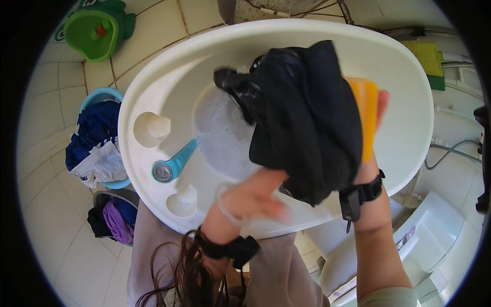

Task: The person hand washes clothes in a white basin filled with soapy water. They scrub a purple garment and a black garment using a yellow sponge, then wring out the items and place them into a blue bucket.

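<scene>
Above a white plastic baby bathtub (399, 115), wet black cloth (307, 122) is draped over an orange block (366, 115), perhaps a bar of laundry soap. My right hand (381, 107) holds that block from behind; only some fingers and the wrist show, the cloth hiding the rest. Blurred by motion, my left hand (261, 195) is under the cloth's lower left edge, its fingers spread; whether it touches the cloth is unclear. Sudsy water (224, 130) lies in the tub's well. A teal strap-like piece with a round end (172, 165) rests on the tub's left ledge.
Left of the tub stand a light-blue basin (103, 94) with blue and white clothes and a grey basin (101, 195) with dark and purple clothes. A green frog-shaped potty (94, 34) is at upper left. Pipes, a yellow cloth (424, 57) and a white toilet (345, 264) are at right.
</scene>
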`<state>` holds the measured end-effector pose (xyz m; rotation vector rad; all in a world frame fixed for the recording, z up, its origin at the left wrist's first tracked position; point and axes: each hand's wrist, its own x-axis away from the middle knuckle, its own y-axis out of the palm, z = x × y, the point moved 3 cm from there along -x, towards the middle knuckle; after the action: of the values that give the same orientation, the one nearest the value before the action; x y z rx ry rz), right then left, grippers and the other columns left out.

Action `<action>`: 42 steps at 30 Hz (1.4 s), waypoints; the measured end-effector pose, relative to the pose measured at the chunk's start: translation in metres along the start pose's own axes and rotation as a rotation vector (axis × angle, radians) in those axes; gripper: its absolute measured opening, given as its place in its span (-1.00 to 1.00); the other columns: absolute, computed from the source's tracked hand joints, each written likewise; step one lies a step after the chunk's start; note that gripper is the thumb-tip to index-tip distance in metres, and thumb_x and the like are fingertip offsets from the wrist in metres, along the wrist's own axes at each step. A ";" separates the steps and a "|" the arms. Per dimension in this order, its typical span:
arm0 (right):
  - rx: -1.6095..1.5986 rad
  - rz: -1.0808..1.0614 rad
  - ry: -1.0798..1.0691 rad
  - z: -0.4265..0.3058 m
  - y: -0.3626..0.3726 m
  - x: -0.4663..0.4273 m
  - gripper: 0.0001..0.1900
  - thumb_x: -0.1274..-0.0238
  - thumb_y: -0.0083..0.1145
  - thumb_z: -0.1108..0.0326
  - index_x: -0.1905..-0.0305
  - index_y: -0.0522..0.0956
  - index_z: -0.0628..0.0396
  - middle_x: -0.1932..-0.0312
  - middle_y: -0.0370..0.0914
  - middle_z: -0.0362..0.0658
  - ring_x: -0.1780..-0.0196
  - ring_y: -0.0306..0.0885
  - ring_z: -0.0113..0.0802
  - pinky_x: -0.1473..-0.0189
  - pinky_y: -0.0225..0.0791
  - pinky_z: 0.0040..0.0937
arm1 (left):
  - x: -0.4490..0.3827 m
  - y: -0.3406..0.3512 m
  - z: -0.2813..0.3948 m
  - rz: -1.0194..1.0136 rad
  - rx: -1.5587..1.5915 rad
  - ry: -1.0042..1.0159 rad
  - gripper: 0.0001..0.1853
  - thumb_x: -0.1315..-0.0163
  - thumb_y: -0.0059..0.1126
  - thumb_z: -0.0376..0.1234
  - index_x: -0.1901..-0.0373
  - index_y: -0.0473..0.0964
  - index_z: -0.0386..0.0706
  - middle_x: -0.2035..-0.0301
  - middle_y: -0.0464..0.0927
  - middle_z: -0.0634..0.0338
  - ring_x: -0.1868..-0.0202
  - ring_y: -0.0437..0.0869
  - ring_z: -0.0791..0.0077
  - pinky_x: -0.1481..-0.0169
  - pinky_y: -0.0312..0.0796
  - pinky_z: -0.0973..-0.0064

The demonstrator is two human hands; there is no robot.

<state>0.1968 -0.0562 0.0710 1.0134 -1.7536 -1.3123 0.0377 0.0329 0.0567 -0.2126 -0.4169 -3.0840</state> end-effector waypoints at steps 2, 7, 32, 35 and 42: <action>0.266 0.152 0.011 0.000 0.011 0.017 -0.03 -0.30 0.10 -0.23 -0.55 -0.02 0.22 -0.53 0.11 0.02 -0.56 0.12 -0.20 -0.53 0.03 -0.31 | -0.008 -0.014 -0.041 0.231 0.710 -0.226 -0.31 -0.28 0.14 0.04 -0.26 0.36 -0.27 -0.14 0.45 -0.11 -0.17 0.51 0.05 -0.29 0.33 0.17; 1.466 0.427 0.253 0.022 -0.009 0.040 -0.07 -0.17 0.34 -0.04 -0.53 0.11 0.08 -0.10 0.47 -0.04 -0.02 0.48 -0.20 -0.05 0.36 -0.36 | -0.041 -0.025 -0.103 0.428 1.235 -0.126 -0.49 -0.37 0.01 -0.04 -0.21 0.41 -0.16 -0.14 0.49 0.02 -0.17 0.53 0.16 -0.33 0.32 0.20; 2.117 0.446 0.020 0.121 -0.041 0.023 -0.33 -0.12 0.27 -0.05 -0.29 0.36 -0.02 0.11 0.44 0.14 0.03 0.46 0.20 0.01 0.38 0.04 | 0.005 -0.021 -0.160 0.585 0.945 -0.379 -0.55 -0.51 -0.15 -0.06 -0.28 0.37 -0.09 -0.13 0.53 0.19 -0.22 0.51 0.35 -0.35 0.34 0.35; 2.056 0.426 -0.025 0.128 -0.054 0.017 -0.29 -0.12 0.28 -0.10 -0.32 0.34 -0.05 0.15 0.41 0.14 0.06 0.45 0.22 0.03 0.40 0.04 | -0.004 -0.035 -0.157 0.342 0.912 -0.123 -0.54 -0.52 -0.20 -0.08 -0.30 0.32 -0.12 -0.12 0.52 0.16 -0.22 0.50 0.34 -0.32 0.35 0.36; 0.515 0.766 0.228 0.047 -0.149 0.013 -0.31 -0.36 0.07 -0.26 -0.33 0.37 0.06 -0.02 0.51 -0.10 -0.06 0.54 -0.25 -0.13 0.44 -0.33 | -0.012 -0.005 -0.074 0.339 -0.038 -0.276 -0.57 -0.26 0.26 -0.28 -0.12 0.50 -0.27 0.03 0.61 0.01 -0.05 0.62 0.21 -0.18 0.42 0.37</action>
<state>0.1748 -0.0745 -0.0832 0.5917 -2.0368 -0.2654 0.0400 0.0183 -0.0169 -0.6430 -0.2920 -2.7356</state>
